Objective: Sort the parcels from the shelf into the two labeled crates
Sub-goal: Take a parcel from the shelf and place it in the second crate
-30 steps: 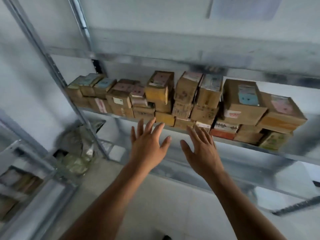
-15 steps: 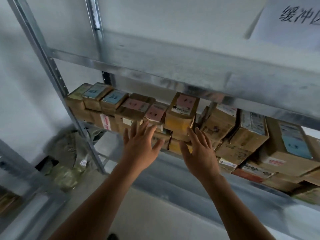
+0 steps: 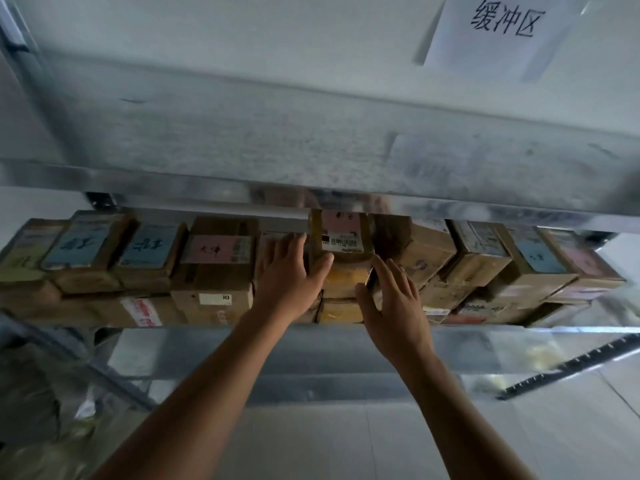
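Metal shelf (image 3: pixel 554 329) holds brown parcels (image 3: pixel 214 296) with pink, blue labels (image 3: pixel 218 249).

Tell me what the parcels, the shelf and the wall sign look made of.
Parcels: brown cardboard, matt, with creased edges, tape and paper labels. Shelf: metal, probably galvanised steel, grey with a mottled dull sheen. Sign: thin white paper, probably, with handwritten characters.
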A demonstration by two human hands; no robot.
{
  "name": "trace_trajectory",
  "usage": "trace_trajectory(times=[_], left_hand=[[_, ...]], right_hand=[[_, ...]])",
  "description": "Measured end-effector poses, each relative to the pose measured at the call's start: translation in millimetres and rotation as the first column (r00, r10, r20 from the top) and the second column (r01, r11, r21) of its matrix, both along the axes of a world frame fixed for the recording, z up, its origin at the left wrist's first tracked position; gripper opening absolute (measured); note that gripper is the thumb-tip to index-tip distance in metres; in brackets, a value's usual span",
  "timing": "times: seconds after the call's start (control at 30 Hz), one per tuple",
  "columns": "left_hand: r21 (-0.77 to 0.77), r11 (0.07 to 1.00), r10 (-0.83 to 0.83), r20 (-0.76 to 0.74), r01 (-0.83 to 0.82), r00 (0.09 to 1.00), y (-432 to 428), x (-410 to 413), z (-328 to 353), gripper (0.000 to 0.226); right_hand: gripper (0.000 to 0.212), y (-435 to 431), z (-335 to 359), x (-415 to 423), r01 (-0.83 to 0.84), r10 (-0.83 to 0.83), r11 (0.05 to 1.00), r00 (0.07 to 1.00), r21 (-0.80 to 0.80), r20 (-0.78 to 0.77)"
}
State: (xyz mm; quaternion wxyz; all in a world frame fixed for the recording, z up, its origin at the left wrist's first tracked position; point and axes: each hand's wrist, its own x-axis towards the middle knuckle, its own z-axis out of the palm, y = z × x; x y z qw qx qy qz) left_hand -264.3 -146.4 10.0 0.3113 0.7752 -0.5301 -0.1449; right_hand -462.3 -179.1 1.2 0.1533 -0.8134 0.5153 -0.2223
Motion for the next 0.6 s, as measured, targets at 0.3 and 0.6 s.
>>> trace_trajectory(times=[0.3, 0.6], left_hand=[[-0.073, 0.997, -0.068, -0.411, 0.041, 0.909, -37, 0, -25, 0.064], [-0.106, 0.994, -0.066, -0.517, 0.013, 0.853, -34, 1, -26, 0.063]], right_hand=[[0.077, -19, -4, 20, 0.110, -0.111, 0.994, 0.994, -0.018, -0.020], [0.086, -23, -16, 39, 0.191, -0.191, 0.979, 0.982, 0.073, 0.003]])
